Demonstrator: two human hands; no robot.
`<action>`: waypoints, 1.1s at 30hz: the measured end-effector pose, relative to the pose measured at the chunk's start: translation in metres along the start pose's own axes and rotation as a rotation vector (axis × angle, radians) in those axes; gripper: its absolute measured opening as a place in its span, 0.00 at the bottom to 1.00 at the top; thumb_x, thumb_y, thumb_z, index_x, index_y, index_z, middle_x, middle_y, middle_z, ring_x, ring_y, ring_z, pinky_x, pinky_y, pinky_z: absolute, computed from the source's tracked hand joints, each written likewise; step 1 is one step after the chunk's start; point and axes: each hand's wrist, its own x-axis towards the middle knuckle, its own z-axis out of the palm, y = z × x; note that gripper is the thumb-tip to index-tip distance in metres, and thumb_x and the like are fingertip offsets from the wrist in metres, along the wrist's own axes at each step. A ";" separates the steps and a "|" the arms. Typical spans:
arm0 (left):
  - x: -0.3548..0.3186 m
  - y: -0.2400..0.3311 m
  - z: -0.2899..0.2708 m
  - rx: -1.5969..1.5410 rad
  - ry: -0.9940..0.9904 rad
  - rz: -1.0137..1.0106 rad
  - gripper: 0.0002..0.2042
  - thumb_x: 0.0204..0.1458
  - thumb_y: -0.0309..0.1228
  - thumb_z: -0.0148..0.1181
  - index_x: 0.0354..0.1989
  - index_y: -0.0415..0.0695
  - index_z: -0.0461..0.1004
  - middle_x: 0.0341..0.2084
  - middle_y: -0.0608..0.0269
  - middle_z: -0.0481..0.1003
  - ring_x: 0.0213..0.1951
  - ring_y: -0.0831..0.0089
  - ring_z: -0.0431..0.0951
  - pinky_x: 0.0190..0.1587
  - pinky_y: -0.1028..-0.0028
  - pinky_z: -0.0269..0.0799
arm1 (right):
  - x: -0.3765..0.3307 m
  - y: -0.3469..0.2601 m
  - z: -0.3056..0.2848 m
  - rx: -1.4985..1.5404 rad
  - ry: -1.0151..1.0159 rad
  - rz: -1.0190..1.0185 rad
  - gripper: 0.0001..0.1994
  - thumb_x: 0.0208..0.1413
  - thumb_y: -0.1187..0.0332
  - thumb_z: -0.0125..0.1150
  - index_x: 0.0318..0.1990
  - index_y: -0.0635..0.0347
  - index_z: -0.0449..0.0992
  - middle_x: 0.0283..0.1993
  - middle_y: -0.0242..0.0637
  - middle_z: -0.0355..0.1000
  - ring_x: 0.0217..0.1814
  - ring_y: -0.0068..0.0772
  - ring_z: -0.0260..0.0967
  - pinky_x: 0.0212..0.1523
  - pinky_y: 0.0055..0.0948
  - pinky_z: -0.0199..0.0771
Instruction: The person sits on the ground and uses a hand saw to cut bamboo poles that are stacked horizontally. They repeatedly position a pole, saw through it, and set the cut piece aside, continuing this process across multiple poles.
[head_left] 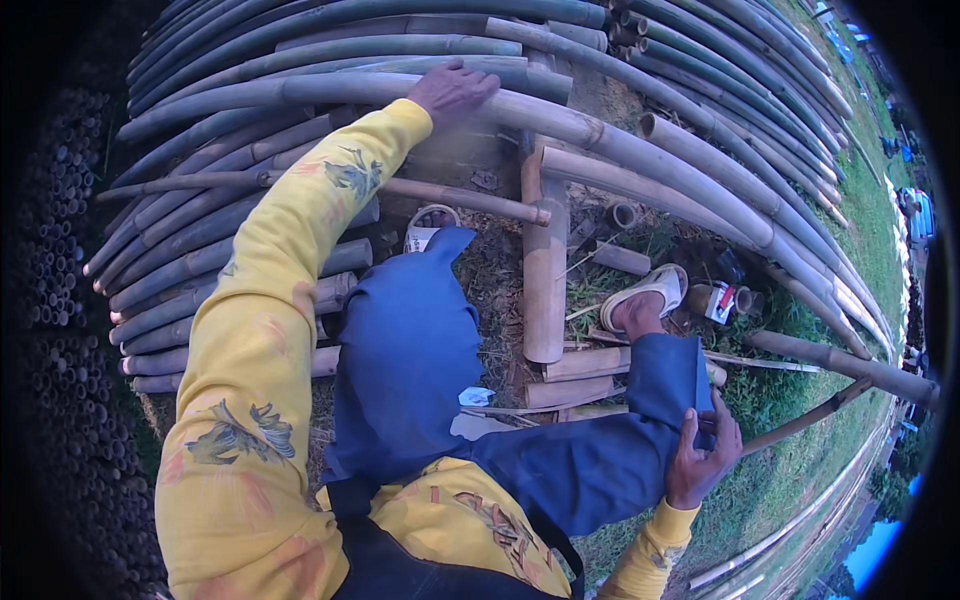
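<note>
A long pale bamboo pole (590,135) runs across the upper middle, curved by the lens. My left hand (455,92) lies over it with the fingers curled around its far side. At the lower right, beside the blue trouser leg (668,375), is my right hand (703,455). Its thumb and fingers are apart and touch the cloth; nothing held shows between them. Below the pole, a thick upright-looking bamboo length (545,270) lies between my feet. A thinner bamboo stick (465,197) crosses toward it from the left.
Stacked bamboo poles (220,240) fill the left and far sides. More poles (740,90) lie at the upper right. Short bamboo pieces (575,375) and a small white-and-red box (719,302) sit near my right foot (650,300). A propped pole (845,362) stands at the right over grass.
</note>
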 end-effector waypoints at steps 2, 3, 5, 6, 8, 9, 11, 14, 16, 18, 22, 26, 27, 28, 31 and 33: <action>-0.008 -0.022 0.024 -0.055 0.160 0.039 0.27 0.48 0.41 0.73 0.52 0.45 0.67 0.47 0.53 0.79 0.51 0.59 0.80 0.64 0.60 0.63 | -0.008 -0.031 -0.003 -0.083 0.014 -0.095 0.20 0.58 0.67 0.69 0.57 0.57 0.80 0.35 0.32 0.76 0.37 0.32 0.74 0.66 0.42 0.60; 0.003 -0.006 0.027 -0.064 0.224 -0.046 0.29 0.48 0.40 0.74 0.55 0.45 0.68 0.49 0.53 0.79 0.53 0.59 0.79 0.64 0.59 0.63 | 0.016 0.004 -0.018 -0.127 0.051 -0.133 0.20 0.58 0.67 0.69 0.57 0.57 0.80 0.34 0.32 0.75 0.37 0.32 0.73 0.66 0.42 0.60; -0.025 -0.039 0.028 -0.024 0.052 -0.197 0.35 0.46 0.40 0.75 0.64 0.49 0.66 0.53 0.60 0.78 0.60 0.63 0.75 0.68 0.58 0.60 | 0.007 0.011 -0.016 -0.115 0.039 -0.109 0.20 0.57 0.68 0.69 0.57 0.57 0.80 0.34 0.31 0.74 0.36 0.32 0.73 0.65 0.42 0.60; -0.043 -0.066 0.037 0.003 0.054 -0.259 0.36 0.47 0.38 0.74 0.66 0.51 0.65 0.57 0.61 0.76 0.62 0.63 0.73 0.69 0.57 0.59 | 0.005 0.013 -0.013 -0.109 0.044 -0.095 0.20 0.57 0.67 0.70 0.57 0.57 0.80 0.34 0.31 0.74 0.36 0.32 0.73 0.65 0.41 0.60; -0.066 -0.087 0.046 0.041 0.016 -0.407 0.36 0.49 0.35 0.72 0.69 0.54 0.64 0.61 0.62 0.73 0.66 0.63 0.70 0.70 0.56 0.57 | 0.012 0.006 -0.012 -0.141 0.024 -0.085 0.21 0.56 0.66 0.71 0.57 0.57 0.80 0.34 0.31 0.73 0.36 0.32 0.72 0.64 0.41 0.60; -0.078 -0.093 0.041 0.061 -0.022 -0.484 0.36 0.49 0.34 0.71 0.69 0.56 0.64 0.63 0.63 0.72 0.67 0.63 0.69 0.71 0.56 0.57 | 0.016 0.000 -0.011 -0.150 0.012 -0.087 0.21 0.56 0.65 0.71 0.57 0.56 0.80 0.34 0.31 0.73 0.36 0.32 0.72 0.63 0.41 0.61; -0.092 -0.096 0.043 0.055 -0.003 -0.543 0.36 0.50 0.32 0.69 0.70 0.57 0.63 0.65 0.63 0.70 0.69 0.62 0.67 0.72 0.56 0.56 | 0.026 -0.001 -0.012 -0.214 -0.076 -0.125 0.21 0.56 0.64 0.71 0.57 0.56 0.79 0.34 0.32 0.73 0.36 0.32 0.72 0.60 0.40 0.62; -0.104 -0.074 0.038 -0.031 0.101 -0.540 0.33 0.53 0.30 0.65 0.70 0.56 0.64 0.66 0.62 0.69 0.70 0.60 0.66 0.71 0.56 0.59 | 0.060 -0.005 0.004 -0.161 -0.243 -0.258 0.22 0.56 0.63 0.71 0.57 0.56 0.79 0.35 0.33 0.74 0.36 0.33 0.72 0.54 0.39 0.65; -0.129 -0.061 0.047 -0.146 0.239 -0.432 0.30 0.56 0.28 0.62 0.69 0.55 0.65 0.66 0.59 0.69 0.67 0.56 0.68 0.68 0.57 0.65 | 0.100 -0.025 0.030 -0.105 -0.367 -0.434 0.23 0.55 0.62 0.70 0.58 0.57 0.78 0.36 0.37 0.75 0.38 0.39 0.74 0.49 0.40 0.69; -0.149 -0.029 0.054 -0.377 0.326 -0.385 0.24 0.59 0.27 0.59 0.65 0.52 0.69 0.62 0.55 0.72 0.61 0.52 0.73 0.61 0.59 0.72 | 0.136 -0.047 0.065 -0.007 -0.486 -0.591 0.23 0.54 0.63 0.69 0.57 0.58 0.77 0.39 0.41 0.77 0.41 0.47 0.76 0.48 0.44 0.71; -0.215 0.072 0.052 -0.681 0.321 -0.553 0.09 0.66 0.36 0.55 0.46 0.48 0.81 0.31 0.51 0.81 0.38 0.49 0.82 0.41 0.56 0.78 | 0.180 -0.098 0.175 0.025 -0.571 -0.878 0.24 0.57 0.66 0.67 0.61 0.58 0.75 0.44 0.47 0.77 0.45 0.50 0.77 0.48 0.44 0.76; -0.284 0.141 0.054 -0.852 0.083 -0.722 0.19 0.65 0.49 0.56 0.42 0.46 0.84 0.34 0.48 0.83 0.40 0.46 0.82 0.46 0.52 0.76 | 0.179 -0.133 0.302 -0.003 -0.522 -0.862 0.32 0.52 0.60 0.70 0.66 0.56 0.69 0.53 0.53 0.74 0.55 0.57 0.74 0.55 0.47 0.75; -0.299 0.153 0.052 -0.884 0.102 -0.755 0.18 0.63 0.48 0.58 0.46 0.47 0.83 0.37 0.48 0.83 0.42 0.46 0.82 0.48 0.53 0.76 | 0.169 -0.136 0.326 -0.056 -0.485 -0.873 0.35 0.51 0.57 0.71 0.67 0.55 0.68 0.56 0.55 0.73 0.58 0.56 0.74 0.56 0.48 0.75; -0.318 0.162 0.055 -0.895 0.070 -0.821 0.18 0.62 0.47 0.60 0.50 0.47 0.82 0.39 0.49 0.83 0.43 0.46 0.82 0.49 0.54 0.76 | 0.158 -0.141 0.346 -0.106 -0.494 -0.870 0.35 0.51 0.58 0.71 0.67 0.54 0.69 0.55 0.54 0.75 0.57 0.56 0.75 0.56 0.49 0.76; -0.346 0.165 0.066 -1.031 0.064 -0.985 0.18 0.63 0.42 0.62 0.54 0.43 0.80 0.40 0.52 0.84 0.39 0.58 0.85 0.47 0.62 0.78 | 0.153 -0.158 0.370 -0.256 -0.762 -0.732 0.31 0.47 0.61 0.73 0.61 0.55 0.73 0.47 0.55 0.80 0.50 0.60 0.78 0.53 0.54 0.77; -0.346 0.149 0.078 -1.147 0.194 -1.111 0.20 0.64 0.41 0.62 0.56 0.39 0.78 0.40 0.53 0.84 0.39 0.65 0.85 0.46 0.65 0.78 | 0.144 -0.164 0.368 -0.053 -0.714 -0.866 0.25 0.47 0.62 0.73 0.52 0.59 0.75 0.38 0.56 0.80 0.43 0.63 0.79 0.47 0.56 0.78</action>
